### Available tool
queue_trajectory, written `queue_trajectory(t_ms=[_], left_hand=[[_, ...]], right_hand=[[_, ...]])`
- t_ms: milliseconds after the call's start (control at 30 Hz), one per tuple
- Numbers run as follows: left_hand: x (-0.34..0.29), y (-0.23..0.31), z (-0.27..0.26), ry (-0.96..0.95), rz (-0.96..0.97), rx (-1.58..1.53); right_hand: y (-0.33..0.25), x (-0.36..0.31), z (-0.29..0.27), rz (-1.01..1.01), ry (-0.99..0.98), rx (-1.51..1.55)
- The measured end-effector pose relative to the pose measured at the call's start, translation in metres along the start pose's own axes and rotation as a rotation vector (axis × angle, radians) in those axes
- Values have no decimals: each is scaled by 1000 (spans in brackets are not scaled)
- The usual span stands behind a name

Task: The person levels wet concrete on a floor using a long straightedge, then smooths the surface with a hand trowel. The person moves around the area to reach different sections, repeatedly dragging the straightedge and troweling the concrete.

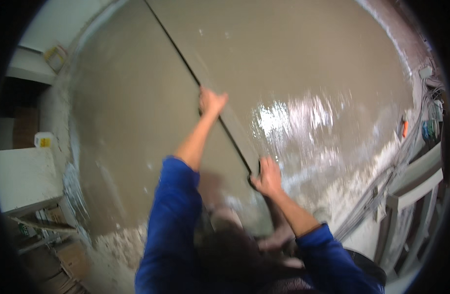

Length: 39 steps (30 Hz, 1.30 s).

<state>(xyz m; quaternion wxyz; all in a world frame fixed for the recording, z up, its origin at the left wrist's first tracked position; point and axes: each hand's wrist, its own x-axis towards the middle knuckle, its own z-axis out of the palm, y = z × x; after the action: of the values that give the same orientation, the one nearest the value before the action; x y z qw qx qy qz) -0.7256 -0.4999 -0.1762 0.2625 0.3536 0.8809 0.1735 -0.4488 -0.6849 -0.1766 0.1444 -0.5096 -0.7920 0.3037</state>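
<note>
A long thin black pole [178, 51] slants across a smooth, wet grey-brown surface [303, 54] from the far left toward me. Partway along it, my left hand [211, 103] is closed around the shaft, the thumb sticking out to the right. Nearer to me, my right hand [269, 179] grips the pole's near end, its fingers partly bent. The pole's far end runs out of the picture at the top. Bright light glares off the wet surface to the right of my hands. Blue sleeves cover my upper forearms.
On the left, a white jug with a yellow label [43, 140] stands on a white box-like unit [26, 176], above cluttered shelves. Grey cables [367, 201] and a pale slatted frame [411, 210] line the right. An orange-handled tool [404, 129] lies at the surface's right edge.
</note>
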Motion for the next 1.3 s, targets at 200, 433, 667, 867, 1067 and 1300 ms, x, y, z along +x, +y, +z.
queue_trajectory(t_ms=[200, 433, 667, 867, 1067, 1300], left_hand=[[-12, 21, 24, 68, 92, -24], [-29, 71, -17, 220, 182, -109], [-46, 62, -103, 385, 158, 33], [-69, -22, -168, 273, -4, 271], [-121, -122, -172, 421, -11, 329], [-152, -167, -155, 392, -215, 146]], right_hand=[[19, -20, -17, 32, 10, -68], [16, 0, -45, -83, 128, -85], [-27, 10, -36, -230, 169, 84], [-80, -29, -4, -289, 7, 113], [-83, -96, 38, -290, -154, 221], [-82, -91, 47, -329, -254, 117]])
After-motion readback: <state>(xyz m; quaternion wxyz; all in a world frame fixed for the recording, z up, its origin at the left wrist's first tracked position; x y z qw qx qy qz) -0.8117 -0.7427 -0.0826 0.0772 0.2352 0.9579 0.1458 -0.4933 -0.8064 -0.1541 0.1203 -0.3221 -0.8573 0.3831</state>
